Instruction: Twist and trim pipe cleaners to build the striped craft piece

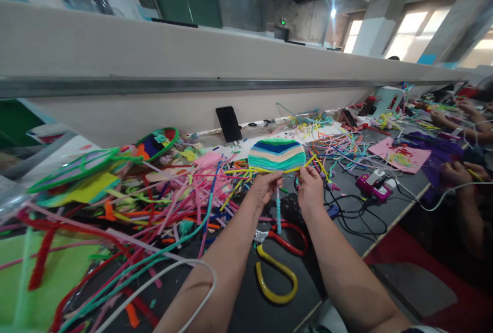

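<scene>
Between my two hands is a rounded piece [276,154] made of rows of pipe cleaners, striped green, blue, cream and turquoise. A yellow pipe cleaner [239,171] runs along its lower edge and sticks out to the left. My left hand [265,189] pinches the lower edge near the middle, fingers closed. At the lower right corner, my right hand [311,187] is closed on the same edge. Below my left hand hangs a light blue twisted stem [278,212]; its upper end is hidden. Scissors [279,266] with one red and one yellow handle lie under my wrists.
Loose pipe cleaners [192,184] heap up on the left, beside green-rimmed pieces [84,169]. A phone [228,124] leans against the partition. On the right lie a magenta power strip [373,187], black cables, and a pink sheet [400,155]. Another person's hand [456,173] is farther right.
</scene>
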Demonstrator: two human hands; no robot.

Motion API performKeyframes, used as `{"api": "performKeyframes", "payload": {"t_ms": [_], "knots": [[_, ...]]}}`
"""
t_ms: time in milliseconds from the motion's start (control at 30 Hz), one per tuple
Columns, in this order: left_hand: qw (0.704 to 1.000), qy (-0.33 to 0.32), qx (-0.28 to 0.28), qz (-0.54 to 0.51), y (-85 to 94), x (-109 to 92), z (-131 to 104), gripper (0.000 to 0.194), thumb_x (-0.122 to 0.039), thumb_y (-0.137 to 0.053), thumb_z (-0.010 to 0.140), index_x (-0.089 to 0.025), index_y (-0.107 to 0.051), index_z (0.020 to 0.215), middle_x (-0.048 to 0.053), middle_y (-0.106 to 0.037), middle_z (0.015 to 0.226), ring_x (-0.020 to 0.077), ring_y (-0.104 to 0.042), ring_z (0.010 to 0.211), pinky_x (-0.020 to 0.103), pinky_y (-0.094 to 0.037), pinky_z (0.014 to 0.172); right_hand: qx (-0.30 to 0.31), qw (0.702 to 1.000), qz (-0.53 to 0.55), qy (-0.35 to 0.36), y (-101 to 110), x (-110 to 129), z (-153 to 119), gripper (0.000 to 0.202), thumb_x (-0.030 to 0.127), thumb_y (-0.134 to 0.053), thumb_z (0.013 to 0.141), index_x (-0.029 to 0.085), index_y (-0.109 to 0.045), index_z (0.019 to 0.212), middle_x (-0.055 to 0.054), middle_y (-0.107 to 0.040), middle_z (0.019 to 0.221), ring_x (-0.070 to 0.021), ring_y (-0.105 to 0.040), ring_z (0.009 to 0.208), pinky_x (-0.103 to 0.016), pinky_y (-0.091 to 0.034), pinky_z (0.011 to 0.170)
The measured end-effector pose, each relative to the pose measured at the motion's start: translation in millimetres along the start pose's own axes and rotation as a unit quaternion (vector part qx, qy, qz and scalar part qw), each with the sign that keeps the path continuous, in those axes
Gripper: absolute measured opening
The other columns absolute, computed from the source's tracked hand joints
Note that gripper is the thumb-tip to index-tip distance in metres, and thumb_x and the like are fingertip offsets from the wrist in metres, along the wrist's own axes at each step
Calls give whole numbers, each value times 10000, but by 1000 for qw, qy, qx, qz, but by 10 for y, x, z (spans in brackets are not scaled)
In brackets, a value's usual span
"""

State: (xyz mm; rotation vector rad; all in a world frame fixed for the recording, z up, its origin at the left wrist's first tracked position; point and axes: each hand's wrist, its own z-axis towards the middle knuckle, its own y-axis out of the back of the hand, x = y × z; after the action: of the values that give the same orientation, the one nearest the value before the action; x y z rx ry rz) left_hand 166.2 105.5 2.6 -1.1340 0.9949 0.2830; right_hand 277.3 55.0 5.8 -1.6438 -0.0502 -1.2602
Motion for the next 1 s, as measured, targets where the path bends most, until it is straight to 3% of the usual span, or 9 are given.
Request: {"api": "performKeyframes", "payload": {"t_ms": [333,600,1000], "knots": [[1000,24,-4,7,25,-2,7,243,-196,-779,584,-113,-595,719,-49,-499,531,60,-471,438,198,-402,428,-9,1000,16,-25,13,39,-6,206,202,-756,578,168,-588,693,56,-606,623,-74,-537,546,-219,-407,573],[998,65,-20,2,51,-2,17,246,-185,-778,609,-97,-640,792,23,-637,669,79,-516,458,220,-442,443,-15,1000,-2,13,24,-8,18,213,220,-757,594,177,-585,713,68,-594,635,-69,-544,573,-207,-415,597],[999,41,3,-29,92,-1,40,273,-172,-800,598,-103,-632,803,6,-606,676,46,-481,476,190,-422,465,16,999,-21,44,22,6,9,286,243,-723,652,181,-647,920,17,-662,830,-78,-559,667,-224,-438,662]]}}
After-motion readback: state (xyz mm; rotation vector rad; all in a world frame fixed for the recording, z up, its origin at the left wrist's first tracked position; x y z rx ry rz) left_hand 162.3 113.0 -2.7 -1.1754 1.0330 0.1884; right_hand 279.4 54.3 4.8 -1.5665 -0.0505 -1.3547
